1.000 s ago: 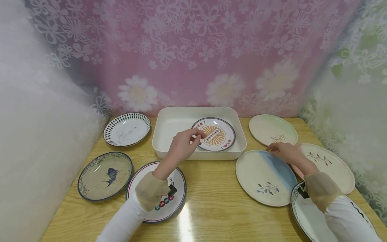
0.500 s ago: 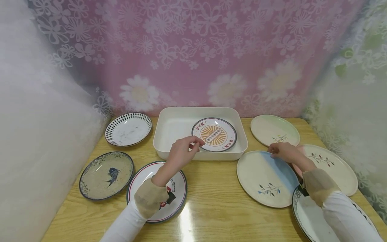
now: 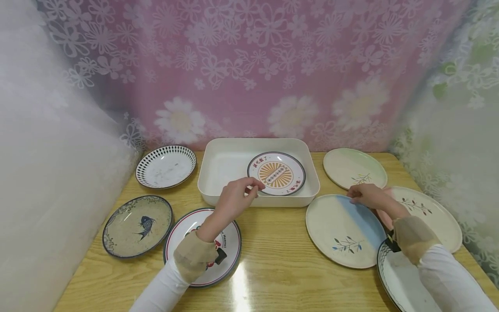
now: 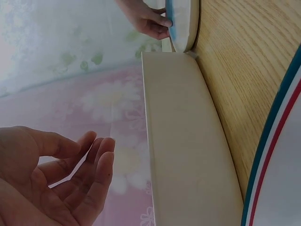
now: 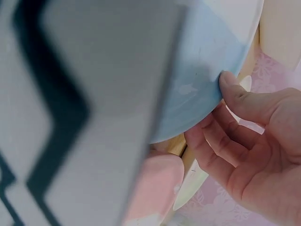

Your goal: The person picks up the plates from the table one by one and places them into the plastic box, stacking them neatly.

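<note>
My right hand pinches the far rim of the cream plate with a blue band. In the right wrist view the thumb lies on the blue part and the fingers reach beneath the edge. My left hand hovers at the front rim of the white bin. Its fingers are loosely bent and nothing is in them. Inside the bin, on the right, lies a white plate with an orange sunburst.
On the left are a black-diamond-rimmed plate, a fish plate and a red-and-blue-rimmed plate under my left arm. A green-edged plate, a pink-edged plate and a wavy-line plate surround my right arm.
Both hands keep nearly the same places. The view has shifted slightly, and my right fingers stay at the blue-banded plate's rim.
</note>
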